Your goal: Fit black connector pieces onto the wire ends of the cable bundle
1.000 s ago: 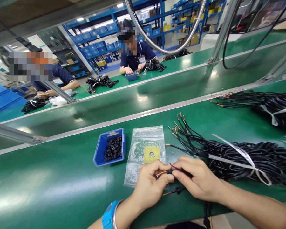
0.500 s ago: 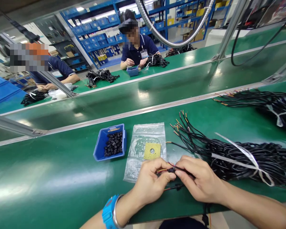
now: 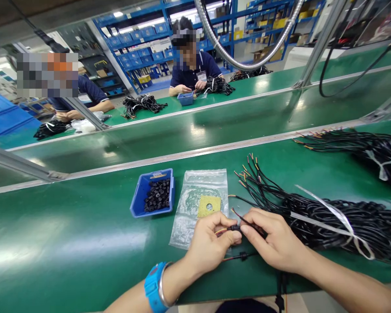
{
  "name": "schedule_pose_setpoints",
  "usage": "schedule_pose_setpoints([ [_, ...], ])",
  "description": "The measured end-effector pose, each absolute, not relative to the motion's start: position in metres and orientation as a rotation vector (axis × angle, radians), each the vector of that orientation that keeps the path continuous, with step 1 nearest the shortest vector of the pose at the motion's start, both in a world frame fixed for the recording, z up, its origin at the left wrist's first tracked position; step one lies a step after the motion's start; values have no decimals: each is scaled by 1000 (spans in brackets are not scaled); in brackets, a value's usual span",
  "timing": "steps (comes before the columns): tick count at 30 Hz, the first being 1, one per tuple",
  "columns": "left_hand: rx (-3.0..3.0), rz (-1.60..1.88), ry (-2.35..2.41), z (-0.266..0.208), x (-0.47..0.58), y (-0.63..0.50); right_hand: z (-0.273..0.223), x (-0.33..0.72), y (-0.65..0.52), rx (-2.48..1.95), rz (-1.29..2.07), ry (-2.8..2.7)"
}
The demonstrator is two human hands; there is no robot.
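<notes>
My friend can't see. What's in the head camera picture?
A left hand and right hand hold thin black cabling with coloured wire ends over a green workbench. Nearby are a blue bin of small black parts, a clear bag, a yellow square and tied cable bundles. Two people are beyond.

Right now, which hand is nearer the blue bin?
Left. The left hand is right of the blue bin and closer to the wearer, by the plastic bag; the right hand is farther right, beside the tied cable bundle.
</notes>
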State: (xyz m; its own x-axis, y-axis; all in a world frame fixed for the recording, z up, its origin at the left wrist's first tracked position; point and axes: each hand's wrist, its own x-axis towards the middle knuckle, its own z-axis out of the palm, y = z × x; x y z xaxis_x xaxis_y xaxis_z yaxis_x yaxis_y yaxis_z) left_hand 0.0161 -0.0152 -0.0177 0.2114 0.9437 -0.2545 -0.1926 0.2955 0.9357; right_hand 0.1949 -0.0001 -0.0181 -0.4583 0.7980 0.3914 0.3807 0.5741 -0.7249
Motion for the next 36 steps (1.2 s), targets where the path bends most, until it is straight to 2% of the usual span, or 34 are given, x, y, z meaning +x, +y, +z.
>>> schedule_pose_setpoints([
  [10, 1132, 1001, 1115, -18, 19, -17, -21, 194, -2, -845, 676, -2108],
  [18, 1144, 974, 1172, -21, 24, -17, -22, 199, 1, -970, 871, -2079],
  [23, 1165, 704, 1067, -1, -8, -6, -18, 199, 2, -1038, 1021, -2105],
  [25, 1250, 817, 1090, 10, -34, 5, -16, 199, 3, -1044, 1056, -2125],
  [27, 1312, 1115, 1184, 19, -62, 18, -16, 199, 3, -1051, 1080, -2159],
  [29, 1352, 1345, 1385, 22, -88, 31, -16, 198, 3, -1060, 1092, -2196],
  [31, 1430, 1385, 1659, 20, -109, 43, -16, 199, 2, -1074, 1095, -2226],
  [33, 1610, 1216, 1984, 15, -124, 50, -16, 199, 1, -1082, 1095, -2258],
  [36, 1941, 665, 2322, 8, -135, 56, -17, 199, -1, -1078, 1099, -2302],
])
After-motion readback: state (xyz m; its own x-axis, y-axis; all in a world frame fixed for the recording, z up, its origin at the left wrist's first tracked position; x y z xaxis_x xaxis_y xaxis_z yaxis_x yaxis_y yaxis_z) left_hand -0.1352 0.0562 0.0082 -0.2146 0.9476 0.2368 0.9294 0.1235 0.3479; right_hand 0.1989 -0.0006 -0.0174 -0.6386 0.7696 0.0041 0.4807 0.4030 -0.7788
